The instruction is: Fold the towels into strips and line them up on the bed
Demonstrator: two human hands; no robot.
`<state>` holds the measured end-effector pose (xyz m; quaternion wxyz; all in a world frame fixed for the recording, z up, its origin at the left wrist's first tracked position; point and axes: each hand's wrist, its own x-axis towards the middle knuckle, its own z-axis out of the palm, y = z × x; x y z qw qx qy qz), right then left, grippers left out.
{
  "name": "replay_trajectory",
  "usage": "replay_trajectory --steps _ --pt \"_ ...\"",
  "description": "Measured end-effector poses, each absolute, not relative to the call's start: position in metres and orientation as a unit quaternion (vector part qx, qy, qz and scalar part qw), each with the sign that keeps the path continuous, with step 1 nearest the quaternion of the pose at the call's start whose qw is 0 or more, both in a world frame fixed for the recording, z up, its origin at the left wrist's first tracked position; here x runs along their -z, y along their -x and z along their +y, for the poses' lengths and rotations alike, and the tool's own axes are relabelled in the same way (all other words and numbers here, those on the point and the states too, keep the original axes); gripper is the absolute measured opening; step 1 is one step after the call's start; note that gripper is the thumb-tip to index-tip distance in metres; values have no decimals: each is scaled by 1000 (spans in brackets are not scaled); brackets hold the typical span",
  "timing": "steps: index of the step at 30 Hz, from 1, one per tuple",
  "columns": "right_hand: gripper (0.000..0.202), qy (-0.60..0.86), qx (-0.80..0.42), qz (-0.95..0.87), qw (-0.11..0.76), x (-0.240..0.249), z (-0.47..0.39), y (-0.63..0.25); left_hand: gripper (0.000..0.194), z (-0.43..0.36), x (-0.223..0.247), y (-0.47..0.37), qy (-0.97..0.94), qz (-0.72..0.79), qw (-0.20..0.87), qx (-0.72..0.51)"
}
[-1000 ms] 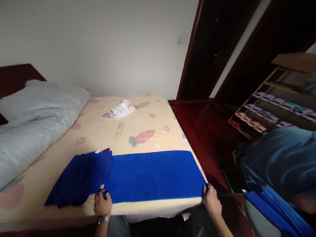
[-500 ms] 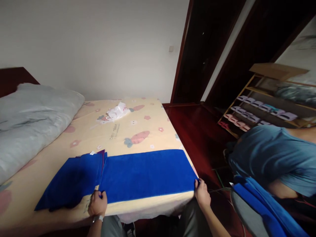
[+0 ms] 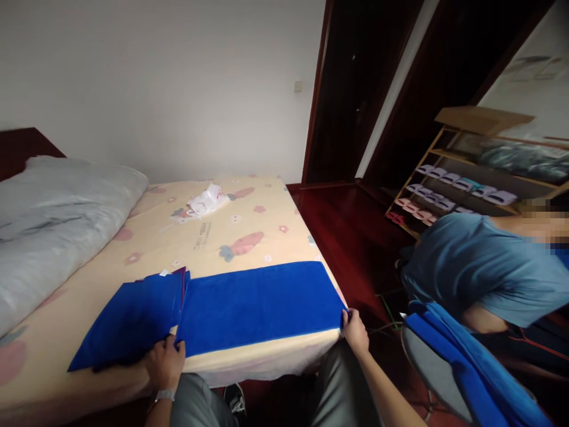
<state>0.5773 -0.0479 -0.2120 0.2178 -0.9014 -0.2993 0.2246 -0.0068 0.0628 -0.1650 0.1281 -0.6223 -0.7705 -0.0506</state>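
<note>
A long blue cloth (image 3: 262, 305) lies flat along the front edge of the bed (image 3: 208, 237). My right hand (image 3: 355, 332) pinches its near right corner at the bed's edge. At the cloth's near left corner is my left hand (image 3: 166, 362), its fingers closed on the fabric there. Just left of it rests a folded blue cloth pile (image 3: 128, 320), with a white tag and a purple edge showing at its top.
A grey quilt (image 3: 66, 219) covers the bed's left side; a white plastic bag (image 3: 207, 200) lies farther back. At right, a person in a blue shirt (image 3: 475, 261) bends near a chair holding blue cloths (image 3: 471, 362). Behind stands a slipper rack (image 3: 453, 178).
The view has shifted slightly, so the rack and person show more. Both hands remain at the blue cloth's near corners, my left hand's fingers a little more spread over its corner.
</note>
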Motion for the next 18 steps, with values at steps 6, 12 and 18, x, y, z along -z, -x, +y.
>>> replay_trajectory --steps 6,12,18 --pt "43 889 -255 -298 235 213 -57 -602 36 47 163 -59 752 -642 71 131" --pt "34 865 -248 -312 303 216 -58 -621 50 -4 200 -195 866 -480 2 138" --pt "28 816 -260 -367 363 211 -1 -634 34 -21 194 -298 877 -451 -96 133"
